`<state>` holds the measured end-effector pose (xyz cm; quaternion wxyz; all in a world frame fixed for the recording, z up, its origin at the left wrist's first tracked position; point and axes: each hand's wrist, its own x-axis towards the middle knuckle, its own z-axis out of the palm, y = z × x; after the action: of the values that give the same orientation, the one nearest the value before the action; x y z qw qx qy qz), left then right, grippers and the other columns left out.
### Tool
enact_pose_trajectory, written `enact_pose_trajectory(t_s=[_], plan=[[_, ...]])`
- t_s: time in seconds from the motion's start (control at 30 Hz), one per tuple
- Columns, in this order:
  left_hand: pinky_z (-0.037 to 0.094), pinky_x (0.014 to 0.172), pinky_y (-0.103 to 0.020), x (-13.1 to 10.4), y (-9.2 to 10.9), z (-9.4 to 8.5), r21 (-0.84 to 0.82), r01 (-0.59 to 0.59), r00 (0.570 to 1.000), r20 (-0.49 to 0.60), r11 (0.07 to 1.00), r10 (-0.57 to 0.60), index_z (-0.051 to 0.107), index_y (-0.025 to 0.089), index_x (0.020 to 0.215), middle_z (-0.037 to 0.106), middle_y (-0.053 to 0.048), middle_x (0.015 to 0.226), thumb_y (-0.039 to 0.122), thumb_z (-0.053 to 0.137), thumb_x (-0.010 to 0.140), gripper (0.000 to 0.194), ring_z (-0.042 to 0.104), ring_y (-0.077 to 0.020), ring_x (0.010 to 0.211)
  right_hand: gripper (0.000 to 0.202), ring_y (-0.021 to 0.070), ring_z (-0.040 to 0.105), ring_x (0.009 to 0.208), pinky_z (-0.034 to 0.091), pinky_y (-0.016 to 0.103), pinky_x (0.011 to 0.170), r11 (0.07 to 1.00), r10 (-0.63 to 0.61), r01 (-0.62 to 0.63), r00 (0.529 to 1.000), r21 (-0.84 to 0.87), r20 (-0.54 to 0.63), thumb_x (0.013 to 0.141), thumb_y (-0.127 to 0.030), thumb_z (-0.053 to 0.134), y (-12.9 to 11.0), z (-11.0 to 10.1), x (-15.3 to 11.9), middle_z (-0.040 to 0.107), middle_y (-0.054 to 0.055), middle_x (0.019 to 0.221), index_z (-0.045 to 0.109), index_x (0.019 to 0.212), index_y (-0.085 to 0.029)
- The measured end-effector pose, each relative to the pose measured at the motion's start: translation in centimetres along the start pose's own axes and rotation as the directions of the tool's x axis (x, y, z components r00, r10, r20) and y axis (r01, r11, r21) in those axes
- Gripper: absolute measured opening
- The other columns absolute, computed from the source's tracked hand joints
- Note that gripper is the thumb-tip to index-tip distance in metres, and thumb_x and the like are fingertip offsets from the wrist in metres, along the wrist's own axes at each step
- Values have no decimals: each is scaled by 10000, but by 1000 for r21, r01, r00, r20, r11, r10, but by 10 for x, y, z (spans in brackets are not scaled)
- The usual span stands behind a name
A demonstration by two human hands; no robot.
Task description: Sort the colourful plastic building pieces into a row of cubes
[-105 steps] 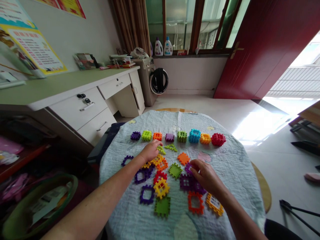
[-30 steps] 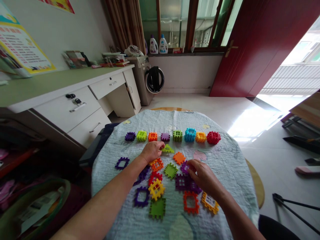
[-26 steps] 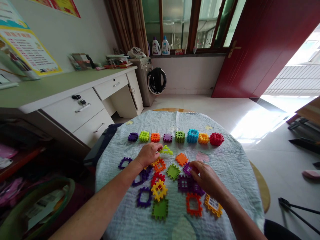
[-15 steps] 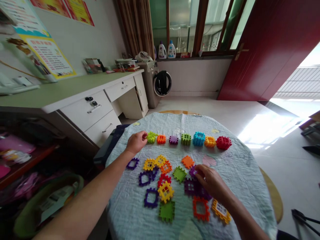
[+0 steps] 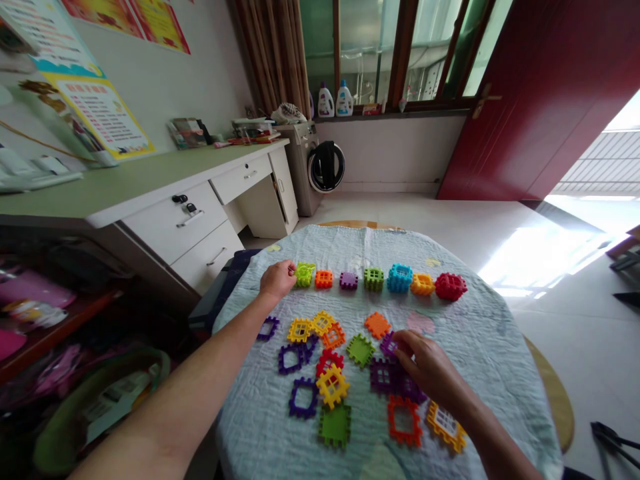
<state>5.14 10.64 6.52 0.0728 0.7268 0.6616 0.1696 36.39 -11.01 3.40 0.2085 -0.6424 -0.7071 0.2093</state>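
My left hand (image 5: 278, 280) pinches the left side of a lime-green interlocking block (image 5: 305, 274) at the left end of a row of block cubes. Beside it in that row are an orange cube (image 5: 324, 279), a purple one (image 5: 349, 280) and a green one (image 5: 373, 279). Over the loose pieces at right, the closed fingers of my right hand (image 5: 425, 360) grip the edge of a purple square block piece (image 5: 388, 344). Those fingers partly hide it. Dark purple window pieces (image 5: 383, 375) lie just under this hand, near a flat green piece (image 5: 361, 350).
Farther right stand blue (image 5: 399, 278), yellow (image 5: 423, 284) and red (image 5: 451, 286) cubes. Several loose pieces, including a yellow window piece (image 5: 333, 385) and an orange frame (image 5: 405, 421), lie on the cloth-covered round table (image 5: 260, 433). A desk (image 5: 150, 187) is at left.
The lime-green block at my left hand has turned a little and looks more upright and compact. My right hand stays at the purple piece. The view has shifted slightly.
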Motion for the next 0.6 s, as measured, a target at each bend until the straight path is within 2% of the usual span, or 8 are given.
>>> enact_pose_trajectory(t_s=[0.23,0.43,0.6], plan=[[439,636,-232,-4,1,2,64,-16,1000,-2,998,16,664,243,863,726,10,818,196,608,710,170,657,-172,793,188,177,588,754,406,293,695,1000,-5,5,1000,4,-7,882,-259,451,-1,0,0,651,47,849,617,943,-197],[453,669,-255,-6,0,3,79,-15,1000,12,997,15,651,237,925,717,-13,872,250,607,753,179,648,-191,821,184,174,585,741,398,286,679,1000,-5,5,1000,0,3,880,-251,461,-2,-1,0,645,41,838,619,952,-192],[474,842,-327,-16,2,-3,134,-141,979,-128,981,159,641,202,945,667,-72,948,253,593,774,184,599,-239,940,195,174,584,743,400,290,680,1000,-8,8,1000,-3,9,892,-269,445,-2,-1,-1,645,45,842,616,947,-192]])
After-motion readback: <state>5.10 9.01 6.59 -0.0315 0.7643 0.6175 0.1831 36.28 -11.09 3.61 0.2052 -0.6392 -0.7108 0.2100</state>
